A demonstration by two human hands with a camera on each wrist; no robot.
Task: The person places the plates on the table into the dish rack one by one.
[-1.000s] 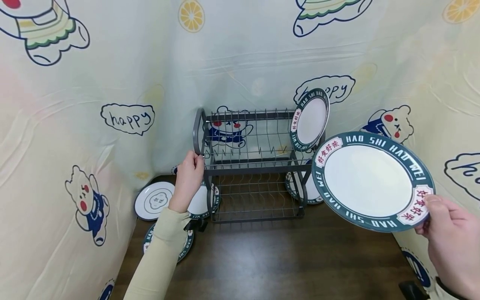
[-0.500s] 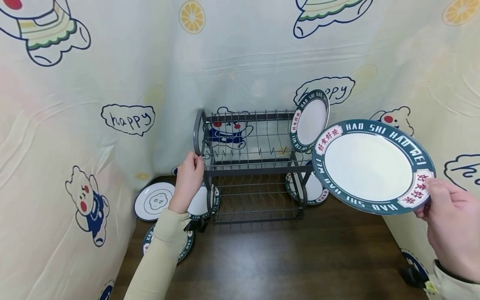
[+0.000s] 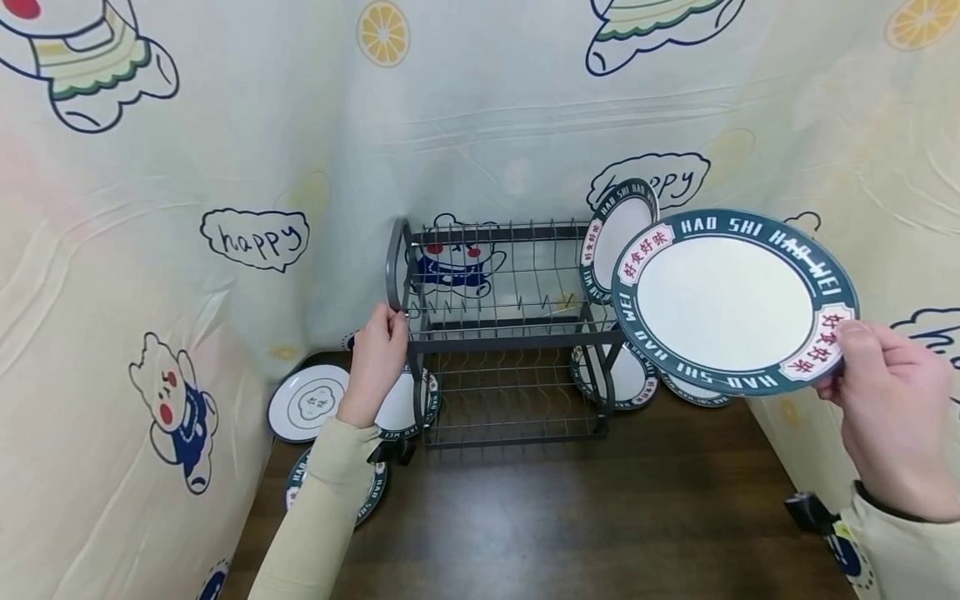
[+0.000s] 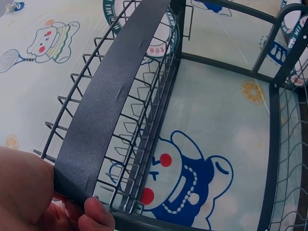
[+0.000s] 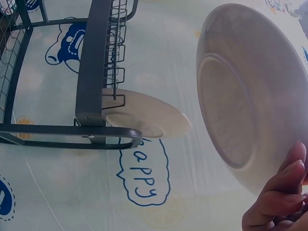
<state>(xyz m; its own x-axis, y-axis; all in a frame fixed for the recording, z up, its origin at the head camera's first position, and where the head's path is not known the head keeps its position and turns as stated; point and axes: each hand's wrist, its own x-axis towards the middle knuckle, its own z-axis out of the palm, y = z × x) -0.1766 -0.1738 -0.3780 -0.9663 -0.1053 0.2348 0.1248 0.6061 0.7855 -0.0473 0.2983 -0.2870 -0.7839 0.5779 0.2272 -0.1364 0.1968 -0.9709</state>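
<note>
My right hand [image 3: 892, 408] pinches the rim of a white plate [image 3: 723, 304] with a dark green lettered border, thumb on its face. In the right wrist view fingers [image 5: 284, 190] lie against the plate's pale underside [image 5: 255, 96]. The plate is raised right of a dark two-tier dish rack [image 3: 517, 340]. A similar plate [image 3: 618, 237] stands tilted at the right end of the upper tier, partly behind the held one. My left hand [image 3: 377, 358] grips the rack's upper front-left corner; in the left wrist view its fingers curl at the end of the flat front bar [image 4: 96, 106].
Left of the rack are a white plate [image 3: 307, 404], a green-rimmed plate [image 3: 401, 408] and another [image 3: 371, 493] partly under my sleeve. Behind the right side are two more green-rimmed plates [image 3: 633, 379]. Patterned cloth [image 3: 495, 108] hangs around the brown table [image 3: 570, 508].
My right hand has raised the plate and brought it slightly left, closer to the rack. It now overlaps the racked plate from this view. My left hand stays on the rack.
</note>
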